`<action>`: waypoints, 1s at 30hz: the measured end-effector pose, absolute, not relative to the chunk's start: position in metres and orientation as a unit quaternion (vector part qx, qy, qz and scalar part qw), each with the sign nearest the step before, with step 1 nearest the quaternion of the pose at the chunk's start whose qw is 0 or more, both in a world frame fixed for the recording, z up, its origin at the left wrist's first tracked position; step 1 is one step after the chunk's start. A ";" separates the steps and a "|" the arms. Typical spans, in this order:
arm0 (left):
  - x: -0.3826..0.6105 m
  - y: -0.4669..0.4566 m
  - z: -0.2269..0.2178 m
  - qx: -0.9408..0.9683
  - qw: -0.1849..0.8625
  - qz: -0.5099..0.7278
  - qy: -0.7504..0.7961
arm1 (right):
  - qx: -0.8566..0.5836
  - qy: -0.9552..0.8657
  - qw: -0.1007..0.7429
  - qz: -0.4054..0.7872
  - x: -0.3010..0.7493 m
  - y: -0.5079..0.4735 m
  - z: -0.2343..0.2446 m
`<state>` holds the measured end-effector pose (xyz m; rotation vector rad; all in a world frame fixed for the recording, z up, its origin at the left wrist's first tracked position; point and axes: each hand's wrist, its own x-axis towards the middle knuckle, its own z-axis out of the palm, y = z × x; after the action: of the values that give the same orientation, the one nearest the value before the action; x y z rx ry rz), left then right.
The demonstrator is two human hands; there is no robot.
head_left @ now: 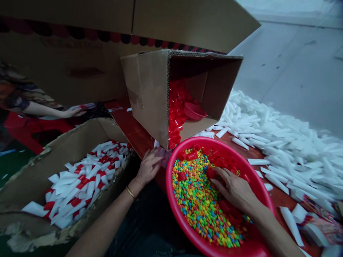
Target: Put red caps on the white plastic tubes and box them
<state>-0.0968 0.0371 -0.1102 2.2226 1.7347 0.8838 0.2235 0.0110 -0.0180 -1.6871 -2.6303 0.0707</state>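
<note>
The right hand [233, 188] lies palm-down inside a round red plastic basin [174, 182], its fingers loosely spread and their tips sunk among small multicoloured plastic beads [201, 207] and loose cylindrical red plastic caps [221, 162]. Whether it pinches any single piece, I cannot tell. The left hand [149, 167] is just beyond the basin's left rim, also open, with its fingers spread and their tips close to a few white plastic tubes [161, 154]. A thin gold bangle [130, 192] circles its wrist.

Behind the basin, a brown cardboard box [149, 95] lies tilted on its side on a red tabletop [140, 139], its mouth facing the basin. Inside it is a mound of the same red caps [177, 109], with a small red plastic scoop [195, 111] resting on them. Left of the basin sits a shallow, torn cardboard tray [25, 193], filled with white tubes banded in red [85, 179]. To the right, a broad drift of plain white plastic tubes [287, 149] spreads across the tabletop and beyond it, with printed packaging [323, 228] at its near edge.

Farther off, past the tray, a co-worker's hand [71, 112] holds a red-banded tube, a patterned sleeve [14, 83] above it and a red plastic stool [30, 126] nearby — and a grey concrete floor [298, 76] stretches away beyond the box.
</note>
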 end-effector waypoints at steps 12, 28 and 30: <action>-0.082 0.095 -0.077 0.549 0.155 0.184 0.800 | -0.584 -0.811 0.027 0.002 0.212 0.008 -0.012; -0.093 0.107 -0.076 0.476 0.218 0.206 0.827 | -0.201 -0.975 -0.049 -0.081 0.160 0.026 0.012; -0.097 0.103 -0.078 0.459 0.222 0.242 0.826 | -0.134 -0.986 -0.063 -0.078 0.150 0.035 0.014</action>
<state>-0.0965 0.1029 -0.0778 1.2675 2.2820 0.6696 0.1495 0.0351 0.0140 -0.4395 -3.2288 -0.2541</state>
